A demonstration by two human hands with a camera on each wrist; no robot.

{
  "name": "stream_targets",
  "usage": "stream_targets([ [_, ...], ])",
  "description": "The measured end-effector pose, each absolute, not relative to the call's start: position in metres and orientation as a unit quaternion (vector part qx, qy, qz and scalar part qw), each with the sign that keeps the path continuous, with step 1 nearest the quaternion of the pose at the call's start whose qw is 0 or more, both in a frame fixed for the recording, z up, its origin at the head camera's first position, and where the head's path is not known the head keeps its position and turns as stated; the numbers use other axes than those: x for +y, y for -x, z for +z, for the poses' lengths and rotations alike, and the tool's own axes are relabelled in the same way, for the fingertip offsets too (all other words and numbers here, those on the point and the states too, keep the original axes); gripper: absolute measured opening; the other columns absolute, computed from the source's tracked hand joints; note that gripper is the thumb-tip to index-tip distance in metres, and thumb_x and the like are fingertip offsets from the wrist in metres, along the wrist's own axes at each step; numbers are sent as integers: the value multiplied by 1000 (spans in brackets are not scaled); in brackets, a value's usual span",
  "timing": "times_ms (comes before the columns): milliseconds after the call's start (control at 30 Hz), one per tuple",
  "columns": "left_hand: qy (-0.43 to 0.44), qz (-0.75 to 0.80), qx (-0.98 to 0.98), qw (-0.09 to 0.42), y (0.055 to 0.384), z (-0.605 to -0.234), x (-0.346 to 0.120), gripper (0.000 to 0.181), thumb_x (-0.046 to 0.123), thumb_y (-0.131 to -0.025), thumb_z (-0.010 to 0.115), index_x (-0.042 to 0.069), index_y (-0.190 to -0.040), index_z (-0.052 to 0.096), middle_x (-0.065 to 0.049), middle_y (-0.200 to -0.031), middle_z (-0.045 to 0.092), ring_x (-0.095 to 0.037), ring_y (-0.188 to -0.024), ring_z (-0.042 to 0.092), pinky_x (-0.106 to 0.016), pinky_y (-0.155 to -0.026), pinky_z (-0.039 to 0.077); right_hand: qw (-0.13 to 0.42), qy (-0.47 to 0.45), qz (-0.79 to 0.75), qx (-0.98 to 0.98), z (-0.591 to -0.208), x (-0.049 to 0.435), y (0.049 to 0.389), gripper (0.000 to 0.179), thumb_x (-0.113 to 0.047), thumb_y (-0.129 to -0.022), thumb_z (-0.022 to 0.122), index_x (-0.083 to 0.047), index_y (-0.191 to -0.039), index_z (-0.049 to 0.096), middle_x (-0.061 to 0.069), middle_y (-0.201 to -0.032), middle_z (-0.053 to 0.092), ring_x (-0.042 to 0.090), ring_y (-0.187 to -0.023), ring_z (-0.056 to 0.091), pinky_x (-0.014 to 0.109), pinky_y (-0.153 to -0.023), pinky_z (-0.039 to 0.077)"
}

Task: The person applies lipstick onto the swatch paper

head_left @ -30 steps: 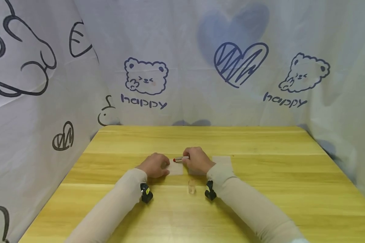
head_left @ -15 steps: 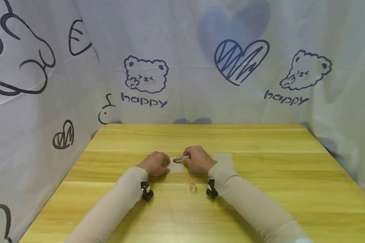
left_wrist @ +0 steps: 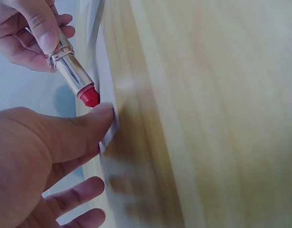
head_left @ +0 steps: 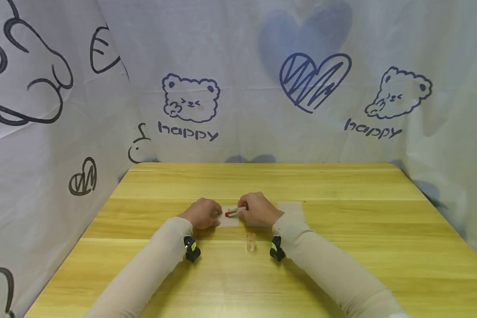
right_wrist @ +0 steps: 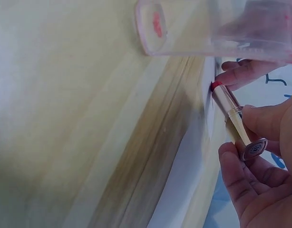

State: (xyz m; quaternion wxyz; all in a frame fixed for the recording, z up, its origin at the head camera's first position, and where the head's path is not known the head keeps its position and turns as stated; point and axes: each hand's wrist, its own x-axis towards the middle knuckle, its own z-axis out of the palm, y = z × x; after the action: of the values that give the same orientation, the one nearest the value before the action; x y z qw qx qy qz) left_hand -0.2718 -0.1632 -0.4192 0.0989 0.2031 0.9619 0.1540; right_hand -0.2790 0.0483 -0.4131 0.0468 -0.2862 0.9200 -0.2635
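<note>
My right hand (head_left: 259, 209) pinches an uncapped lipstick (head_left: 234, 212) by its metallic case, the red end pointing left. In the left wrist view the red tip of the lipstick (left_wrist: 73, 76) is close to my left thumb and at a sheet of white paper (left_wrist: 104, 80). My left hand (head_left: 202, 213) rests at the left edge of this paper (head_left: 231, 222), thumb on it and other fingers loosely bent. A short, thin red mark shows on the paper beside the lipstick tip. In the right wrist view my right fingers (right_wrist: 250, 185) grip the lipstick's base.
A clear, pinkish lipstick cap (head_left: 251, 243) lies on the wooden table (head_left: 238, 282), nearer to me than the papers. A second white paper (head_left: 256, 224) is partly under my right hand; a third paper (head_left: 292, 209) lies farther right. White cloth (head_left: 238, 132) with drawings hangs behind.
The lipstick's tip has shifted slightly toward me, and a short red mark now shows on the paper just beyond it. My left hand stays in place.
</note>
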Motion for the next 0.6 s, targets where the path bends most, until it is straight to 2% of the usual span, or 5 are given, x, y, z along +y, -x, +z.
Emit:
stream_targets([
  [367,-201,153,962,98,272,-420,-163,33,16,-85,77,5,-115,70,-11,-119,66,-31,-117,56,-44,-102,41,57,319,-254,911,-407,47,274,10,-14,-93,66,-8,-97,72,0,-84,66,11,-68,56,29,-63,49],
  [600,-215,146,962,84,273,-422,-164,31,16,-84,78,5,-111,71,-10,-116,67,-31,-113,58,-43,-99,43,77,343,-242,904,-403,47,272,8,-14,-92,67,-9,-95,72,-2,-81,65,10,-65,53,28,-61,47],
])
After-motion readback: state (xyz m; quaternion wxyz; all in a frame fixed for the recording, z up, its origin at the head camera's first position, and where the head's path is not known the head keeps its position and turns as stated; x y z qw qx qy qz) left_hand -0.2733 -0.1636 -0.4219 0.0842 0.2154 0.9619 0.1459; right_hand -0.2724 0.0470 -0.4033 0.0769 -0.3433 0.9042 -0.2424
